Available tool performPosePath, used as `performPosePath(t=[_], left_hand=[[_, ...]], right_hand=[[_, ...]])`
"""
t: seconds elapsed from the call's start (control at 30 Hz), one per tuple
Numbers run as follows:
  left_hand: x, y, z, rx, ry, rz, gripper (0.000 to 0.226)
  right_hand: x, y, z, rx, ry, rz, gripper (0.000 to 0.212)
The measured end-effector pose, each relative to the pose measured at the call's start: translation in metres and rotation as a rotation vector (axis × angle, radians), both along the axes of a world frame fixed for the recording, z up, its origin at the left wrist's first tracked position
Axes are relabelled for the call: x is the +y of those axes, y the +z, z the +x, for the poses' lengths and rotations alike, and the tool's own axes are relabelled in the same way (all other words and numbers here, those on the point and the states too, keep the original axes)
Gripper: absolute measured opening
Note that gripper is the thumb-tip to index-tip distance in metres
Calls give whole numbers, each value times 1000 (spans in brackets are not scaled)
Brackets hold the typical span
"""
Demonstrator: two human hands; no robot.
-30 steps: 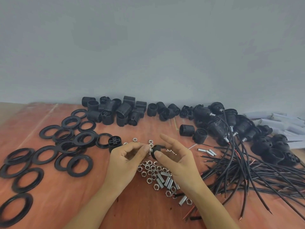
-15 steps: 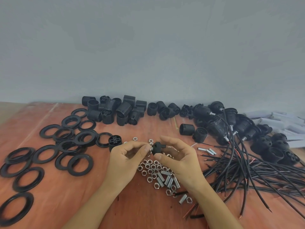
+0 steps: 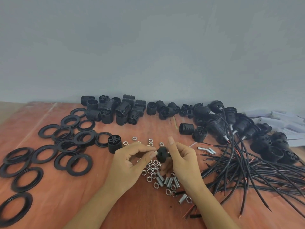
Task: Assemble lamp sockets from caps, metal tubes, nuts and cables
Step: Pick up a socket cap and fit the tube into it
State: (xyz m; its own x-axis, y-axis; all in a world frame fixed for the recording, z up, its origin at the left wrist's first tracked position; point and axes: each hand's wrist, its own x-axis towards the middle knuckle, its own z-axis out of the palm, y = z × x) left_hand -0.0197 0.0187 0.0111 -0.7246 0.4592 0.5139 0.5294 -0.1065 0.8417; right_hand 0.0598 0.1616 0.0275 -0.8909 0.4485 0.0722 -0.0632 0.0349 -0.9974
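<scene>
Two hands above table (image 3: 82,195): right hand (image 3: 183,159) grips black cap (image 3: 162,153); left hand (image 3: 130,162) pinches small metal part (image 3: 155,152) at its end; nuts (image 3: 152,169) beneath.

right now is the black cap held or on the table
Held: right hand grips black cap above the nuts; left hand pinches its metal end.

A reddish-brown wooden table (image 3: 49,204) stands against a plain grey-blue wall (image 3: 148,47), evenly lit.

A black cap (image 3: 163,154), metal part (image 3: 156,152) at its hole, hovers above nuts (image 3: 152,169) and tubes (image 3: 167,180), beside cables (image 3: 247,171).
</scene>
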Motion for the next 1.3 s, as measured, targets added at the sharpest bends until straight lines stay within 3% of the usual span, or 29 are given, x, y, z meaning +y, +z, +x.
performPosePath(t=[0.2, 0.4, 0.57, 0.67, 0.8, 0.93, 1.13, 1.3], left_hand=[[1, 2, -2, -150, 4, 86, 10], [1, 3, 4, -150, -104, 88, 6], [4, 3, 2, -209, -49, 108, 11], [5, 3, 2, -222, 28, 91, 11], [1, 3, -5, -256, 111, 77, 11], [2, 3, -3, -239, 28, 55, 10], [3, 6, -1, -309, -22, 130, 15], [2, 9, -2, -381, 20, 182, 12]], right_hand=[[3, 7, 2, 6, 119, -53, 39], [-1, 3, 0, -35, 53, 17, 53], [2, -4, -1, 65, -33, 62, 7], [0, -7, 1, 109, -34, 114, 20], [-8, -3, 4, 221, 64, 88, 14], [-6, 1, 8, 337, 92, 82, 11], [1, -3, 7, 212, 123, 130, 18], [-3, -4, 6, 158, 183, 221, 37]])
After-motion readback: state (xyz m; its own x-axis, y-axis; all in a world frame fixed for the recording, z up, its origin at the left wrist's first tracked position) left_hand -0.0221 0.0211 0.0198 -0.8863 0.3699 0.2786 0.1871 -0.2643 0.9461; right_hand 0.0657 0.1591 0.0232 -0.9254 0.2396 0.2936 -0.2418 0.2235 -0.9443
